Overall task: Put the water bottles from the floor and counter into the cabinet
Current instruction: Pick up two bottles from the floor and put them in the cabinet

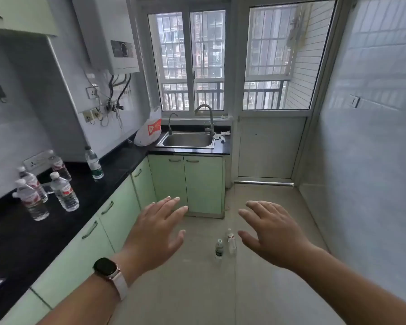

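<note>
Two water bottles stand on the tiled floor: one with a green label [219, 248] and one with a red label [231, 241]. On the black counter [117, 167] at the left stand several red-label bottles [65, 194] and a green-label bottle [93, 163]. Pale green cabinets [117, 221] run under the counter, all doors closed. My left hand [155, 233] and my right hand [271, 233] hover spread out in front of me, above the floor bottles, holding nothing. A watch sits on my left wrist.
A steel sink [186, 140] with a tap sits at the far end under the window, a white and orange plastic bag [149, 131] beside it. A closed balcony door [271, 146] is at the far right. A tiled wall [366, 160] bounds the right side.
</note>
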